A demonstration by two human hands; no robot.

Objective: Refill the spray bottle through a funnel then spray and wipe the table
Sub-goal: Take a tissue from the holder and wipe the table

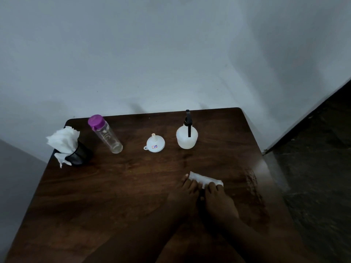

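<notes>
A white spray bottle (186, 137) with a black trigger head stands upright at the back of the dark wooden table (114, 186). Left of it a white funnel (155, 144) rests upside down, spout up. A clear bottle (107, 135) with a purple cap stands further left and looks empty. Nearer me, a folded white tissue (204, 179) lies flat on the table. My left hand (185, 194) and my right hand (218, 201) sit side by side, fingertips pressing down on the tissue.
A black cup (79, 153) stuffed with white tissues (63, 142) stands at the back left corner. Wet droplets (253, 185) glisten near the table's right edge. A grey wall lies behind the table and a dark floor (315, 168) to its right.
</notes>
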